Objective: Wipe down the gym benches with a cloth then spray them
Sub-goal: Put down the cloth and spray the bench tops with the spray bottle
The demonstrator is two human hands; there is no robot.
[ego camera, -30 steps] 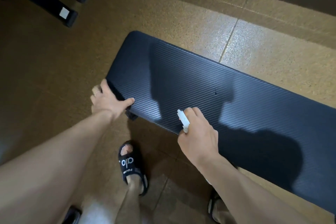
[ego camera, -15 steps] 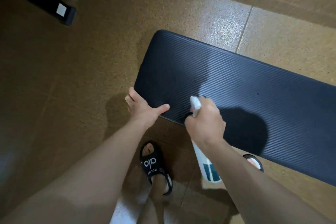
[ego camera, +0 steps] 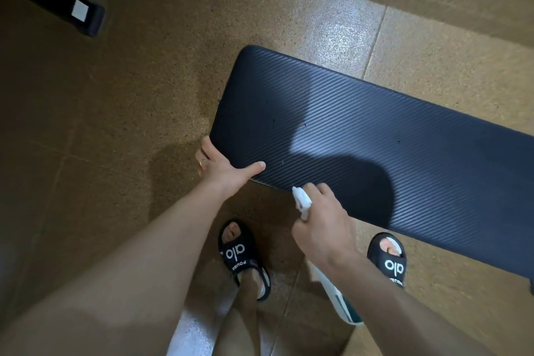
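A speckled brown floor with tile seams runs under everything, dim on the left and glossy where light falls beyond the bench. Nearest the camera, two feet in black slides stand on it, with a pale patch of something, perhaps fabric, low between the legs; what it is cannot be told. Just above them the right hand is wrapped round the neck of a white spray bottle, its nozzle pointing at the near edge of the pad and its body hanging down beneath the wrist. To the left, the left hand grips the corner of the bench, thumb flat on top and fingers curled under the end. The dark ribbed pad stretches away to the right, part lit, part in shadow. Far off at top left stand black frame legs of other equipment. No cloth shows in either hand, so wiping seems done here and spraying looks under way; no wet film can be made out, and other benches may remain.
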